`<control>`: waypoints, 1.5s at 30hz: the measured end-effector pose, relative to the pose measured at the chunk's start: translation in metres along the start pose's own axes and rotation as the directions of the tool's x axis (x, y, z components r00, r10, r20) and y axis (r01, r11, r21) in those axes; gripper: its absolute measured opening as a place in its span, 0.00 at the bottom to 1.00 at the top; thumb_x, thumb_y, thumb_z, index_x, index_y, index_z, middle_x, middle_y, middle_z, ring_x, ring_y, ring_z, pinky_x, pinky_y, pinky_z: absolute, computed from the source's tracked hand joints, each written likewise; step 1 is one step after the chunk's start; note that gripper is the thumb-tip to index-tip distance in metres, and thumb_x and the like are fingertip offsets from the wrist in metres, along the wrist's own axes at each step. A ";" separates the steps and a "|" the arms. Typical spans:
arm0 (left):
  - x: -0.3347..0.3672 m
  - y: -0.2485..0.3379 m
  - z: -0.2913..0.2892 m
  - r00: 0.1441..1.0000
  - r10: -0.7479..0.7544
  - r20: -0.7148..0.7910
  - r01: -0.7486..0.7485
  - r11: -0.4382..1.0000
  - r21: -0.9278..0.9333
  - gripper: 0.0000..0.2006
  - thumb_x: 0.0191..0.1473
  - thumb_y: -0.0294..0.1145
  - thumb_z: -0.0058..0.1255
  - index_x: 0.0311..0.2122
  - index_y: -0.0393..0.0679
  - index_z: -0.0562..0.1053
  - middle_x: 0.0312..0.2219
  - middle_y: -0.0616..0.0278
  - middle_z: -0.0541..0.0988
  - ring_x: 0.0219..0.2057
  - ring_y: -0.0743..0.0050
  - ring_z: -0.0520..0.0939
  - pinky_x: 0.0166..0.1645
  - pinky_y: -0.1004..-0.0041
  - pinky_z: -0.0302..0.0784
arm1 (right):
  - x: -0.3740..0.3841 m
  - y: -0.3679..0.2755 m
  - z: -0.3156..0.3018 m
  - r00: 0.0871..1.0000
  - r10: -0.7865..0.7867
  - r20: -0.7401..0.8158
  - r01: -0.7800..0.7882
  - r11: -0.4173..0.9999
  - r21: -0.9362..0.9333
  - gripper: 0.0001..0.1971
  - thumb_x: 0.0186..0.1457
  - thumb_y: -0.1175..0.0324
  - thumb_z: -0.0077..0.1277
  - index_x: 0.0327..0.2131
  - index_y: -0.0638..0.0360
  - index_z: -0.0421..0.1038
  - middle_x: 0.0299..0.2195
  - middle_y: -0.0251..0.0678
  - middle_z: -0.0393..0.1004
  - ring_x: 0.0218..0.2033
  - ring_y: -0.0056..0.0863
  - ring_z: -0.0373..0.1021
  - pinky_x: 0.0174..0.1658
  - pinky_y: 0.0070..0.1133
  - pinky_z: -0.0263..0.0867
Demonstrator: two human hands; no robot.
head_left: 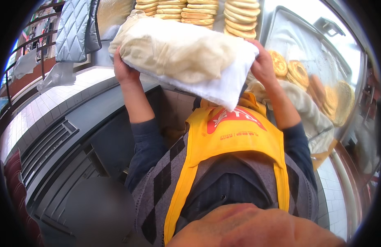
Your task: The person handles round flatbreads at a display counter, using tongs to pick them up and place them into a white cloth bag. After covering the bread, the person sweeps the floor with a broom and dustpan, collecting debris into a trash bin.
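Note:
A white cushion-like pad (178,33) with a crumpled beige cloth (169,57) over its near side is held up between my two hands, in front of my chest. My left hand (123,68) grips its left end, the thumb along the edge. At the opposite end, my right hand (262,61) is closed around the white corner. Most fingers of both hands are hidden by the pad. One white corner hangs down towards my yellow apron (235,127). Just beyond the pad stand stacks of round flatbreads (198,10).
On the right, a metal tray (310,41) holds several round flatbreads (297,74), and a pale cloth (305,107) lies by its near side. A silver quilted cover (75,29) hangs at the far left. Below it runs a white tiled ledge (71,92) beside dark metal panels (87,111).

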State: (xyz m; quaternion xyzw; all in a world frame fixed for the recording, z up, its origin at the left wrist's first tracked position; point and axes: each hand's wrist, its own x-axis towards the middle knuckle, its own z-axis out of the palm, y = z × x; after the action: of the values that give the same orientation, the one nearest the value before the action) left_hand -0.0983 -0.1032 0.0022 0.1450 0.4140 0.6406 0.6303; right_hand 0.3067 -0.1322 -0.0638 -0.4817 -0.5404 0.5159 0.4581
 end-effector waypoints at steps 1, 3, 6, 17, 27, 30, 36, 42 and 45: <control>0.016 0.020 0.011 0.996 0.078 -0.039 -0.077 0.997 0.020 0.23 0.66 0.38 0.40 0.62 0.36 0.66 0.57 0.47 0.74 0.57 0.49 0.75 0.64 0.52 0.69 | 0.008 -0.007 0.004 0.996 0.088 -0.033 -0.087 0.996 0.035 0.14 0.59 0.74 0.50 0.48 0.63 0.73 0.41 0.37 0.79 0.40 0.28 0.75 0.46 0.25 0.70; 0.067 0.012 0.058 0.991 0.135 -0.012 -0.127 0.959 0.254 0.21 0.67 0.39 0.38 0.56 0.36 0.70 0.50 0.50 0.79 0.54 0.53 0.78 0.65 0.50 0.66 | 0.023 0.013 -0.010 0.941 0.330 -0.069 -0.322 0.940 0.110 0.15 0.60 0.67 0.53 0.47 0.64 0.75 0.39 0.36 0.79 0.39 0.23 0.74 0.44 0.23 0.69; 0.114 0.002 0.040 0.936 0.000 0.352 -0.132 0.926 0.354 0.29 0.60 0.41 0.54 0.63 0.44 0.63 0.41 0.41 0.81 0.42 0.40 0.81 0.53 0.52 0.75 | 0.044 0.028 -0.014 0.889 0.415 -0.192 -0.413 0.909 0.049 0.20 0.58 0.61 0.54 0.48 0.67 0.75 0.38 0.38 0.79 0.39 0.26 0.74 0.45 0.26 0.68; 0.208 0.037 -0.051 0.891 0.285 0.353 -0.237 -0.370 0.898 0.27 0.55 0.48 0.59 0.52 0.36 0.74 0.46 0.45 0.81 0.49 0.49 0.81 0.54 0.60 0.76 | 0.092 0.073 -0.041 0.792 0.525 -0.312 -0.484 0.851 0.205 0.21 0.62 0.56 0.53 0.44 0.69 0.74 0.37 0.37 0.77 0.36 0.22 0.71 0.38 0.22 0.68; 0.315 0.034 -0.074 0.933 0.299 0.199 -0.009 -0.533 0.846 0.37 0.50 0.60 0.60 0.55 0.37 0.73 0.51 0.40 0.78 0.52 0.42 0.79 0.57 0.58 0.74 | 0.131 0.035 -0.009 0.789 -0.485 -0.377 -0.030 0.583 -0.812 0.08 0.53 0.73 0.58 0.36 0.65 0.75 0.38 0.42 0.78 0.41 0.40 0.72 0.45 0.29 0.69; 0.262 0.040 -0.053 0.855 0.401 0.329 -0.280 -0.178 0.944 0.25 0.50 0.39 0.66 0.51 0.38 0.76 0.46 0.48 0.82 0.46 0.56 0.83 0.52 0.64 0.75 | 0.103 -0.026 0.024 0.793 -0.572 -0.210 0.296 0.663 -0.687 0.08 0.49 0.84 0.56 0.32 0.62 0.72 0.36 0.38 0.77 0.40 0.40 0.72 0.44 0.29 0.69; 0.138 0.061 -0.117 0.912 -0.048 0.408 -0.113 0.926 0.360 0.29 0.51 0.21 0.60 0.60 0.36 0.68 0.56 0.52 0.74 0.56 0.65 0.76 0.58 0.65 0.73 | 0.045 -0.075 0.007 0.917 -0.107 0.385 0.180 0.971 -0.156 0.09 0.47 0.85 0.53 0.31 0.61 0.71 0.35 0.36 0.77 0.39 0.35 0.73 0.44 0.26 0.68; 0.240 0.054 -0.085 0.987 0.158 -0.023 -0.025 0.297 0.955 0.18 0.61 0.36 0.53 0.49 0.32 0.73 0.40 0.49 0.83 0.33 0.68 0.85 0.38 0.71 0.79 | 0.106 -0.016 -0.070 0.952 0.282 -0.121 -0.290 0.955 -0.056 0.10 0.60 0.68 0.50 0.40 0.63 0.75 0.38 0.33 0.79 0.41 0.24 0.74 0.45 0.21 0.68; 0.289 0.040 -0.084 0.858 0.255 0.446 -0.283 -0.489 0.825 0.21 0.55 0.44 0.60 0.47 0.36 0.77 0.35 0.46 0.83 0.32 0.53 0.85 0.38 0.60 0.79 | 0.166 0.083 -0.095 0.866 0.255 -0.429 -0.499 0.417 -0.759 0.16 0.61 0.61 0.52 0.44 0.63 0.75 0.41 0.40 0.80 0.41 0.34 0.76 0.47 0.28 0.69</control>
State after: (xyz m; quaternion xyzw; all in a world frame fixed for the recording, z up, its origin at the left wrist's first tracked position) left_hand -0.2328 0.1411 -0.1182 0.7064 0.6909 0.1504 0.0324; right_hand 0.3852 0.0435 -0.1426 -0.8122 -0.5364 0.2086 0.0958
